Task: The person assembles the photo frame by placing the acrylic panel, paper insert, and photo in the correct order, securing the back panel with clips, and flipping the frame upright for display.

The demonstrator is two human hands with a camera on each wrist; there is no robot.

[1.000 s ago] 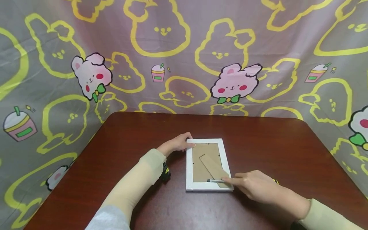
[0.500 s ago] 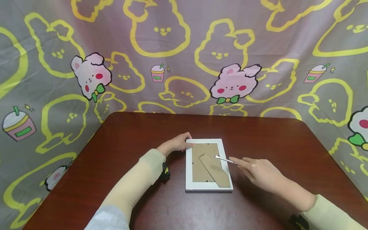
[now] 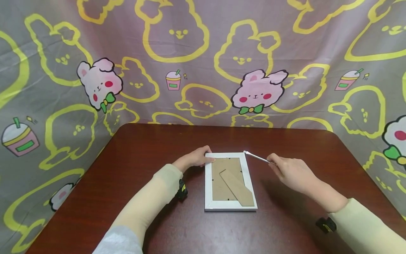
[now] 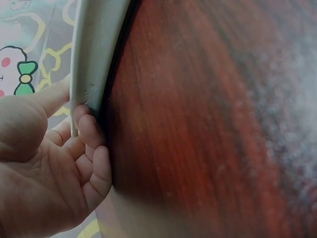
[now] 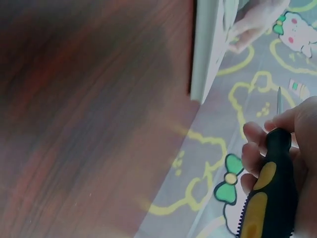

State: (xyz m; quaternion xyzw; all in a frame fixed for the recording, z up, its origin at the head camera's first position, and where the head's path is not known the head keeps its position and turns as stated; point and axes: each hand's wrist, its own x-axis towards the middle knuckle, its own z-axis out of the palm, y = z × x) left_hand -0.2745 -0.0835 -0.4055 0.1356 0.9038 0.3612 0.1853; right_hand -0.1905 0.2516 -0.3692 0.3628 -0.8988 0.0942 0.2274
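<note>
A white picture frame [image 3: 208, 183] lies face down on the table, its brown backing board [image 3: 225, 188] and slanted stand leg [image 3: 237, 190] showing. Small dark tabs dot the board's edges. My left hand [image 3: 198, 157] holds the frame's far left corner, thumb on top; in the left wrist view its fingers [image 4: 94, 144] curl at the frame's side. My right hand [image 3: 293, 173] grips a flat-blade screwdriver, whose metal shaft [image 3: 258, 157] points left, the tip over the frame's far right corner. In the right wrist view the black and yellow screwdriver handle [image 5: 272, 188] lies within the fingers.
The dark red-brown wooden table [image 3: 152, 141] carries the frame. A grey-pink cloth [image 3: 203, 63] with yellow outlines and rabbit faces hangs behind and on both sides. Black cameras [image 3: 326, 224] are strapped at the wrists.
My right hand has moved the screwdriver away from me, from the frame's near edge past its right side to the far right corner. The left hand and frame stay put.
</note>
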